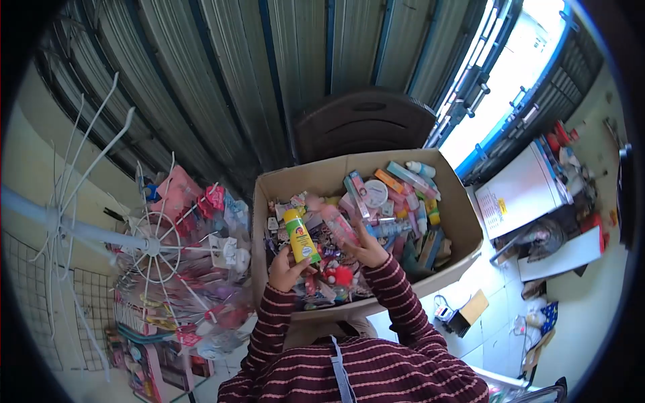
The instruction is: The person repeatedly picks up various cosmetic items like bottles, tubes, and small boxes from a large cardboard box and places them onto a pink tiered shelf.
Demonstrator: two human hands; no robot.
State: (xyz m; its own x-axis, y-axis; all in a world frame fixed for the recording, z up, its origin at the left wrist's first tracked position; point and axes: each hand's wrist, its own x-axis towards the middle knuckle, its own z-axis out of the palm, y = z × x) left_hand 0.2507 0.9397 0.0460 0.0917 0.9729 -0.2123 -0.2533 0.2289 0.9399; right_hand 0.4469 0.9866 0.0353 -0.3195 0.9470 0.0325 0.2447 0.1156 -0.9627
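Box [465,225] below, my left hand [287,271] clasps a yellow bottle [301,236]. My right hand [369,249] grips a pink bottle [338,224]

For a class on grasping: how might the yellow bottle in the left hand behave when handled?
The yellow bottle is probably stiff: its outline looks straight in the left hand. Being tall and narrow, it may tip easily if stood upright.
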